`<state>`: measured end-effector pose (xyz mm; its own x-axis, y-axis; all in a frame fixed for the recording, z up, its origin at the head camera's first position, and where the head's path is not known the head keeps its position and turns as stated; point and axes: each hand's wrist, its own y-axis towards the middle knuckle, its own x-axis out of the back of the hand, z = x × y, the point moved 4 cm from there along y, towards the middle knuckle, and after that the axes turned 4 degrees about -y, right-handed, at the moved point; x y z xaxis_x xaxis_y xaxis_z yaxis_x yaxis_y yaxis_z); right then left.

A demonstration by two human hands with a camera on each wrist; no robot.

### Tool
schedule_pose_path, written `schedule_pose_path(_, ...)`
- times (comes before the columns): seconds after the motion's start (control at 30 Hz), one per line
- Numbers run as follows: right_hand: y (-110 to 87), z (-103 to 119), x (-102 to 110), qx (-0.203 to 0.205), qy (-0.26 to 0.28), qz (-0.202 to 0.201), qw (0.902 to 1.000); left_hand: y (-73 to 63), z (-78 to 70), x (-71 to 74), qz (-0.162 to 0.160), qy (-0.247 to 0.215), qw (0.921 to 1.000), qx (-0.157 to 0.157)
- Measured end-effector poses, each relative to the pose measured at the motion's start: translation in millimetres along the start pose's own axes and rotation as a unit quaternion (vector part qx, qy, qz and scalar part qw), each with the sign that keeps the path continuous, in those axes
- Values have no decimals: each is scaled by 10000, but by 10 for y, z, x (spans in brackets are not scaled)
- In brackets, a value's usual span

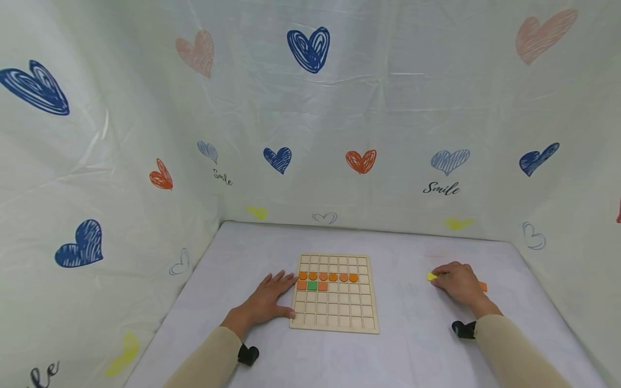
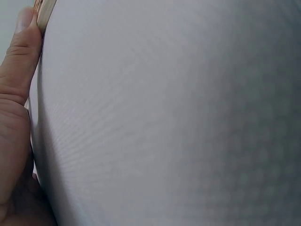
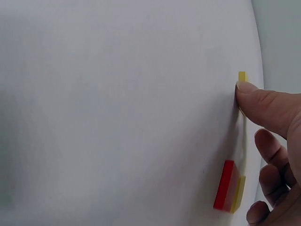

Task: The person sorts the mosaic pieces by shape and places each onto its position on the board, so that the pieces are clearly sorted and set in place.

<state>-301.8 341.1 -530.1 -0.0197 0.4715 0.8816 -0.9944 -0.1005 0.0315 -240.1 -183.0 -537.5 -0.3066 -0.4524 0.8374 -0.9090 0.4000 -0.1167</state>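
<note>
A wooden grid board (image 1: 339, 322) lies on the table. Its third row from the far side holds several orange round pieces (image 1: 333, 277). Just nearer are two orange-red square tiles (image 1: 322, 286) and a green square tile (image 1: 312, 286). My left hand (image 1: 264, 302) lies spread at the board's left side, fingertips and thumb (image 2: 23, 21) on its edge. Off to the right, my right hand (image 1: 457, 283) pinches a yellow tile (image 1: 431, 276) low over the table; the thumb (image 3: 263, 101) covers part of it, and the opposing finger is hidden in the right wrist view.
Beneath the right hand, a red piece (image 3: 225, 186) and another yellow piece (image 3: 238, 194) lie close together. An orange piece (image 1: 483, 286) shows beside that hand. A white curtain with printed hearts (image 1: 310, 108) stands behind and at both sides of the white-covered table (image 1: 402, 345).
</note>
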Motion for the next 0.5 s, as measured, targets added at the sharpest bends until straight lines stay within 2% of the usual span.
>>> schedule_pose_path(0.2, 16, 186, -47, 108, 170, -50, 9998, -5, 1, -4, -2, 4, 10000, 25)
schedule_pose_path(0.5, -14, 467, -44, -184, 917, -139, 9955, -16, -8, 14, -6, -31, 10000, -46)
